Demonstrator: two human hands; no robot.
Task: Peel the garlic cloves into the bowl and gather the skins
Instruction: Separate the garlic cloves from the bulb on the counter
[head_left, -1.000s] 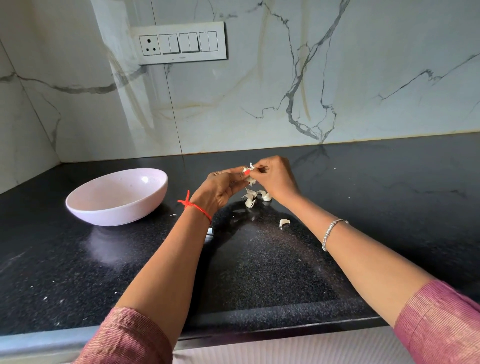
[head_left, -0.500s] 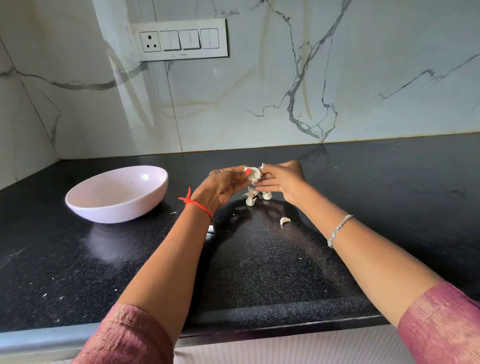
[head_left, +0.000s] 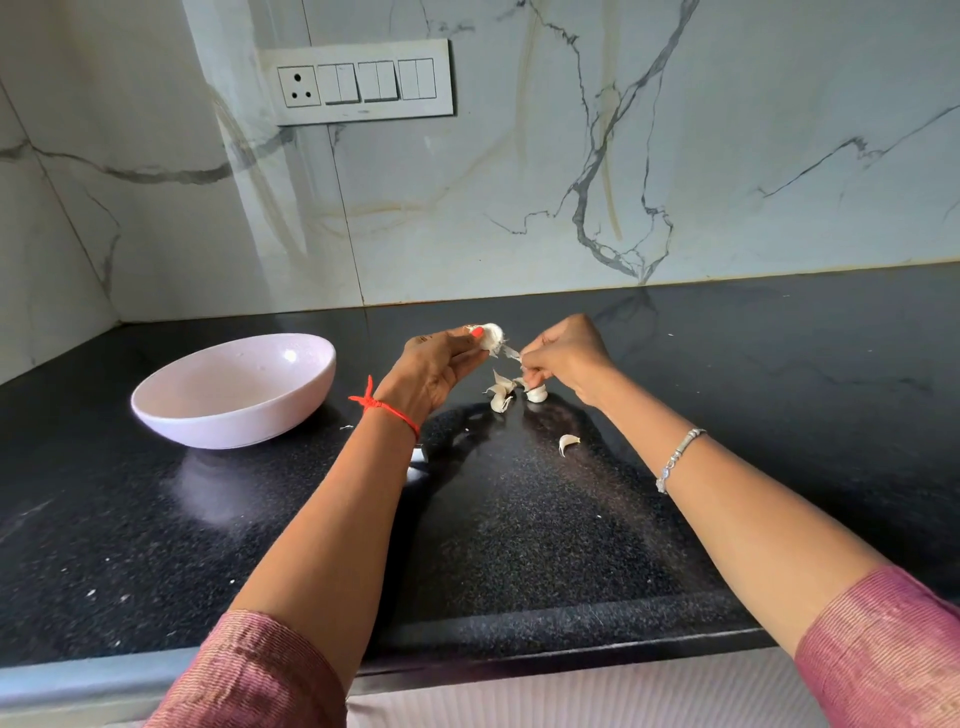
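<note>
My left hand (head_left: 434, 364) pinches a white garlic clove (head_left: 491, 336) between thumb and fingertips, held above the black counter. My right hand (head_left: 569, 358) pinches a strip of papery skin (head_left: 511, 354) that still hangs from the clove. Below the hands lies a small heap of garlic cloves and skins (head_left: 511, 392). One loose clove (head_left: 568, 443) lies nearer to me on the counter. The pale pink bowl (head_left: 171, 415) stands to the left; I see nothing in it.
The black granite counter (head_left: 519, 530) runs to a marble wall behind, with a socket and switch panel (head_left: 363, 82) up on it. Small white skin flecks dot the counter at the front left. The counter's front edge (head_left: 519, 660) is close to me.
My hands have drawn apart: the left holds the clove up and left, the right has pulled a strip of skin away to the right.
</note>
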